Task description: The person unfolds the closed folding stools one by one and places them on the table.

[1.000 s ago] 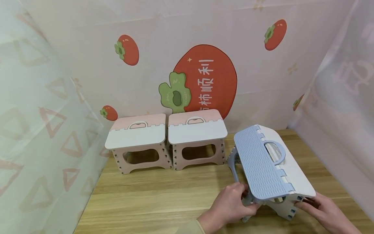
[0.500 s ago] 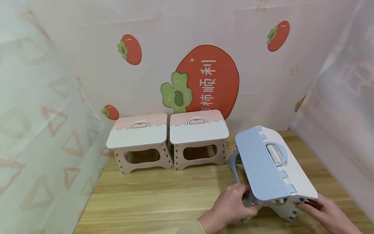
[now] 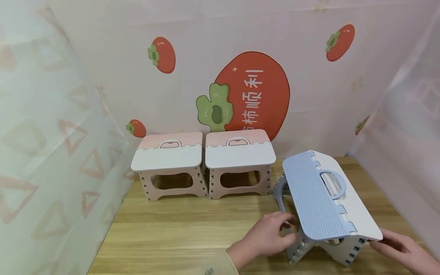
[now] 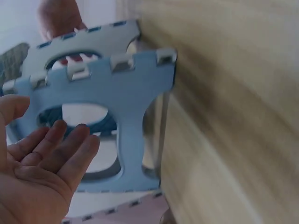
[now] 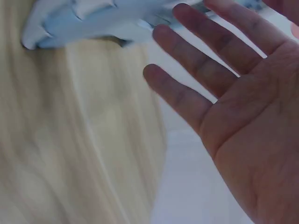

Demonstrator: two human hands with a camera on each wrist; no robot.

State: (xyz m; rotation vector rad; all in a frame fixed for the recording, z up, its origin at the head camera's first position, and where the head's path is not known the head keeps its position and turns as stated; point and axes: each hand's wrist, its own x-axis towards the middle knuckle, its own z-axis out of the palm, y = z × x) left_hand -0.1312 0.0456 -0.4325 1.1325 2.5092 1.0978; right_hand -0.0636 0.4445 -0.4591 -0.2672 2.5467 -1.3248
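A blue and white folding stool stands on the wooden table at the right, its top bent into a ridge along the hinge and its legs partly spread. Beside its near left leg is my left hand, fingers loosely bent and holding nothing. In the left wrist view that hand lies palm up in front of the stool's blue leg panel. My right hand is off the stool's right side, partly behind the white top edge. The right wrist view shows the right hand with fingers extended and nothing in its grasp.
Two pink and white folding stools, the left one and the right one, stand unfolded side by side at the back. Printed cloth walls enclose the wooden table at the back and sides.
Both hands have let go of the blue and white stool's legs and drawn slightly outward. The stool keeps its half-folded shape. The whole head view has shifted a little to the right.
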